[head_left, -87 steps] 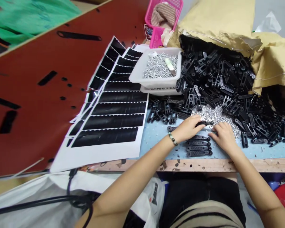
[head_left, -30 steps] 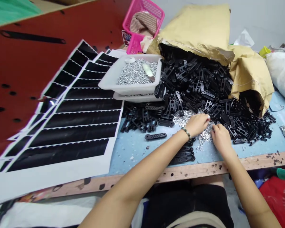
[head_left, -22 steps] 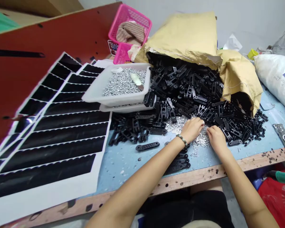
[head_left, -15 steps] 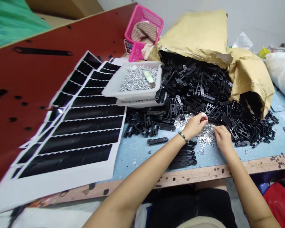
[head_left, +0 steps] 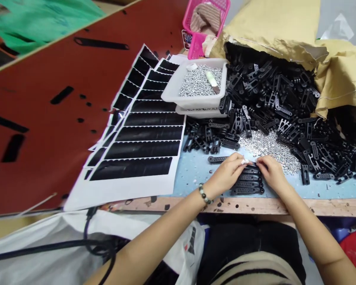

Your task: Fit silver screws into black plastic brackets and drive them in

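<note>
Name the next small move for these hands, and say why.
Perhaps adjust the far end of the row of black parts, because the left hand and right hand nearly meet there; anything pinched is too small to tell.

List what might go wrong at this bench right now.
The loose metal hardware lies uncontained beside the right hand, so a nudge might scatter it. The upper tub juts past the lower tub, so a knock could tip it. The nearby row of black pieces might get knocked askew.
</note>
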{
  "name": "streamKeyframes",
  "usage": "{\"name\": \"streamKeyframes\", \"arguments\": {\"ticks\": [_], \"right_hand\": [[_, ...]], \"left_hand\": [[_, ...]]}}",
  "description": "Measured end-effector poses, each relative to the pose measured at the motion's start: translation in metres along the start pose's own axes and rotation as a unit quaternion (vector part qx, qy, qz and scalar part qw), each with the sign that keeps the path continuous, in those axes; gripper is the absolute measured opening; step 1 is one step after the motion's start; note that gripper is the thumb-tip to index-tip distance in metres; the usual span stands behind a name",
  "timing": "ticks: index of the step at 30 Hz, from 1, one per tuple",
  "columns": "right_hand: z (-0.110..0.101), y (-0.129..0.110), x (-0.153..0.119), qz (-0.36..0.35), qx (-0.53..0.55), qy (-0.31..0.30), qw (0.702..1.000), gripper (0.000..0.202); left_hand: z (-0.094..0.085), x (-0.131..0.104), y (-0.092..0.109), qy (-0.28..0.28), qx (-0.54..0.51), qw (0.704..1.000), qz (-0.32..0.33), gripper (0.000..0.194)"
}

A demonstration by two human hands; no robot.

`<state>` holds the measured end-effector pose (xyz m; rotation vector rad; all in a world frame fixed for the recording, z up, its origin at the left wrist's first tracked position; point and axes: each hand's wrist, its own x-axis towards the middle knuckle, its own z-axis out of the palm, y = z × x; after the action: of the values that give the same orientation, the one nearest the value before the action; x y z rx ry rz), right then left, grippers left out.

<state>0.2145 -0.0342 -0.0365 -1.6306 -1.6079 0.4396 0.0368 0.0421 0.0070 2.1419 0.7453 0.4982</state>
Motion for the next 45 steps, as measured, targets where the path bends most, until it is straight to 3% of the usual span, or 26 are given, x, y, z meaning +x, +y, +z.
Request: {"name": "streamKeyframes", "arguments": {"ticks": [5, 12, 20, 25, 29, 33, 36, 39, 43, 45], "right_hand": [[-0.002, 0.001, -0.001, -0.061, -0.107, -0.042, 0.992, 0.020], [-0.006, 0.001, -0.002, -0.078, -0.107, -0.045, 0.990, 0.016], [-0.007, -0.002, 0.000, -0.112, -0.139, -0.045, 0.983, 0.025], [-0.006, -0.006, -0.003, -0.085, -0.118, -0.055, 0.988, 0.022], [-0.025, -0.001, -0.001, -0.053, -0.058, -0.018, 0.997, 0.018], [-0.057, 0.019, 0.002, 0.046, -0.221, 0.056, 0.973, 0.020], [-0.067, 0.031, 0.004, 0.073, -0.348, -0.002, 0.935, 0.015], [-0.066, 0.034, 0.007, 0.068, -0.380, -0.034, 0.922, 0.018], [-0.068, 0.034, 0.004, 0.055, -0.285, 0.032, 0.956, 0.016], [-0.073, 0.034, -0.002, 0.059, -0.198, 0.081, 0.975, 0.011]], "left_hand": [[0.012, -0.002, -0.004, -0.028, 0.068, 0.997, 0.026, 0.010], [0.020, 0.003, 0.001, -0.042, 0.224, 0.968, 0.107, 0.024], [0.027, -0.004, 0.000, 0.011, 0.203, 0.978, 0.055, 0.016], [0.028, -0.010, -0.003, 0.028, 0.196, 0.975, 0.096, 0.023], [0.025, -0.013, -0.002, 0.042, 0.190, 0.975, 0.111, 0.020], [0.017, -0.014, 0.002, 0.039, 0.165, 0.979, 0.118, 0.017], [0.016, -0.001, 0.010, 0.055, 0.138, 0.981, 0.127, 0.015], [0.028, 0.032, 0.022, 0.050, 0.146, 0.980, 0.128, 0.016], [0.055, 0.083, 0.032, -0.039, 0.212, 0.972, 0.095, 0.015], [0.066, 0.101, 0.034, -0.053, 0.215, 0.971, 0.087, 0.008]]}}
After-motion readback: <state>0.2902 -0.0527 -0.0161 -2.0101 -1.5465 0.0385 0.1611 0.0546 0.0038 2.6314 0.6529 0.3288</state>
